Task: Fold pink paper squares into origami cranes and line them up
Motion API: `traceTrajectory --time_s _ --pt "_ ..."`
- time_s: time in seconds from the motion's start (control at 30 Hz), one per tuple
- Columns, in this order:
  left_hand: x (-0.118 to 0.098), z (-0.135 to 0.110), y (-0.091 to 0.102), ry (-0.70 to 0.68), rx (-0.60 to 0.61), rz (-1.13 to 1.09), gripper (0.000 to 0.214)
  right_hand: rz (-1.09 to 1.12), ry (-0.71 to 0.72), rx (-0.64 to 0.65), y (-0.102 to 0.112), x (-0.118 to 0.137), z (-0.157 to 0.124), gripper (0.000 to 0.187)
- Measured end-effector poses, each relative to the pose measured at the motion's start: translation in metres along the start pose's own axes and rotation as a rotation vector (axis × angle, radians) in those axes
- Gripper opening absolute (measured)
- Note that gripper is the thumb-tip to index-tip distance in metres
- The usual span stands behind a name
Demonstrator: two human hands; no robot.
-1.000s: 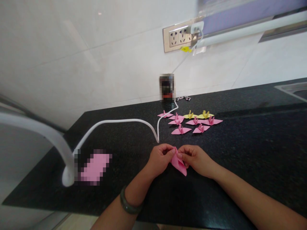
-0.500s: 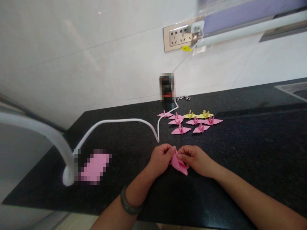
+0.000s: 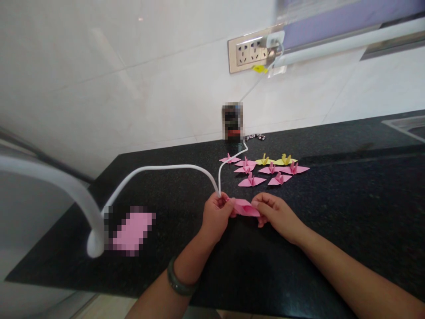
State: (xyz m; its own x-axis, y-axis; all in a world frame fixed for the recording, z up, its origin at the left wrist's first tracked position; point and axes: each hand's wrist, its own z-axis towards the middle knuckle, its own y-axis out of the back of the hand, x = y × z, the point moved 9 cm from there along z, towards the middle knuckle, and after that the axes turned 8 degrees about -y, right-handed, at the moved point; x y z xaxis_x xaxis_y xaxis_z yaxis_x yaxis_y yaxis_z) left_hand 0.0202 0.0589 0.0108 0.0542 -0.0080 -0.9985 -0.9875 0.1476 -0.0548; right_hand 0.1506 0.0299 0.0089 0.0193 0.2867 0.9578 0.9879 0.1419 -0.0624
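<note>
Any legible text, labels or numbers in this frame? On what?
No readable text anywhere.
Dark object at the wall: pixelated, unreadable.
Pink item on the counter: pixelated, unreadable.
Yellow tag under the wall socket: too small to read.
Pink folded paper: no print visible.

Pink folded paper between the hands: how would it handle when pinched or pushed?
Probably very light: the pink folded paper spans between fingertip pinches of the left hand and right hand without sagging. Its layered folds likely add stiffness, yet a hard grip would crush it.
</note>
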Motion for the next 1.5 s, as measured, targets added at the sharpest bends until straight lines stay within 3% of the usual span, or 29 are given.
traceTrajectory --time_s 0.17,0.37,0.63,0.77,0.9,1.13,1.5 --pt "-0.004 0.0 0.005 -0.026 -0.071 -0.082 0.026 0.008 0.065 0.019 -0.004 0.006 -0.002 0.025" --pt "0.012 -0.011 -0.02 0.166 0.152 -0.046 0.023 -0.172 0.156 -0.177 0.007 0.007 0.0 0.023" --pt "0.017 -0.019 -0.03 0.279 0.284 -0.155 0.041 -0.27 0.243 -0.155 0.002 0.02 -0.007 0.019" --pt "0.013 -0.018 -0.03 0.233 0.303 -0.107 0.045 -0.339 0.262 -0.165 0.001 0.02 -0.006 0.016" --pt "0.008 -0.017 -0.031 0.157 0.311 -0.03 0.045 -0.408 0.289 -0.281 0.01 0.022 -0.005 0.016" --pt "0.011 -0.02 -0.035 0.135 0.352 0.078 0.041 -0.199 0.088 -0.216 0.015 0.007 0.001 0.028" --pt "0.012 -0.017 -0.032 0.041 0.314 0.181 0.035 -0.137 0.135 -0.249 0.016 0.01 -0.001 0.023"
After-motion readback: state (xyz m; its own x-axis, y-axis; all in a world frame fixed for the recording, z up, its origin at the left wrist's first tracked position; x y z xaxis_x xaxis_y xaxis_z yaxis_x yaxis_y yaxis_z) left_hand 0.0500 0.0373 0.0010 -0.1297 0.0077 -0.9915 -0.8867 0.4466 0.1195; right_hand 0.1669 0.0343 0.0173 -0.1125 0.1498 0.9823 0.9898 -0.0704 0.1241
